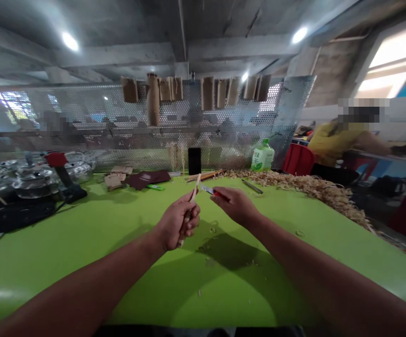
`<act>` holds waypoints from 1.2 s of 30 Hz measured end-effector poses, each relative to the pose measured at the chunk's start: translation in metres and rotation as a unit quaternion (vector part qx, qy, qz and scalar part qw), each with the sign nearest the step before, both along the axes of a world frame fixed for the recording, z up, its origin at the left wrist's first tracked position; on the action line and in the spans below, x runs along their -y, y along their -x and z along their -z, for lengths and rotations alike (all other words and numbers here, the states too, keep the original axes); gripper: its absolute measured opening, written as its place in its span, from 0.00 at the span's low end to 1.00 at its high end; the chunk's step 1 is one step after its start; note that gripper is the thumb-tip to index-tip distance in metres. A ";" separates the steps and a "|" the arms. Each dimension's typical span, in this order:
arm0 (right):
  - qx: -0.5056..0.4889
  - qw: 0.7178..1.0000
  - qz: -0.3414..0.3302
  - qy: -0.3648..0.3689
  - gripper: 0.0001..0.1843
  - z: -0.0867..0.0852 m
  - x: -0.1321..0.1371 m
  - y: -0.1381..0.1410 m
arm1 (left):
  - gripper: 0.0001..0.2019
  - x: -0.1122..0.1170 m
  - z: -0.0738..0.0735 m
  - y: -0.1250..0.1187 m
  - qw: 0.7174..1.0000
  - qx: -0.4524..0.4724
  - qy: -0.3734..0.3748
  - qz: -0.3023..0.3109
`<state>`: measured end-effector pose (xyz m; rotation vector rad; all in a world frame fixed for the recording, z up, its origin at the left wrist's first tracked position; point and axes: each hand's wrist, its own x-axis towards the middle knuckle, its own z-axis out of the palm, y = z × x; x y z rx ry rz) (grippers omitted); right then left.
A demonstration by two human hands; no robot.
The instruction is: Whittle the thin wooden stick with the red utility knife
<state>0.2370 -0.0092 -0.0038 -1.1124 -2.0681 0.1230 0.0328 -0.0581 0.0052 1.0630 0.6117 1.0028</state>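
My left hand [180, 224] is closed around a thin pale wooden stick [195, 186] that points up and away from me. My right hand [236, 203] is closed on a small knife [210, 191] with a red handle. Its blade tip lies close to the upper part of the stick. Both hands hover over the green table [118, 243], above a few small wood shavings [210, 231].
A long heap of wood shavings [311, 187] runs along the table's right side. A green bottle [262, 158], a black phone [194, 160], a dark red booklet [148, 178] and brown paper pieces lie at the back. Metal lids [30, 175] sit left. A person in yellow [343, 135] sits at right.
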 end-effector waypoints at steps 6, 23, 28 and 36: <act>0.038 0.997 -0.062 0.012 0.13 -0.001 0.020 0.015 | 0.14 0.003 -0.006 -0.001 1.000 0.015 -0.004 -0.005; -0.025 0.993 0.113 0.005 0.18 -0.011 -0.018 -0.023 | 0.27 0.021 -0.001 -0.006 0.997 -0.066 -0.010 0.049; -0.076 0.981 0.181 -0.012 0.19 -0.013 -0.038 -0.050 | 0.30 0.020 0.000 -0.006 0.996 -0.056 -0.018 0.059; -0.003 1.000 -0.009 -0.002 0.17 -0.002 0.007 0.003 | 0.20 0.002 0.001 0.000 0.998 -0.035 -0.053 -0.014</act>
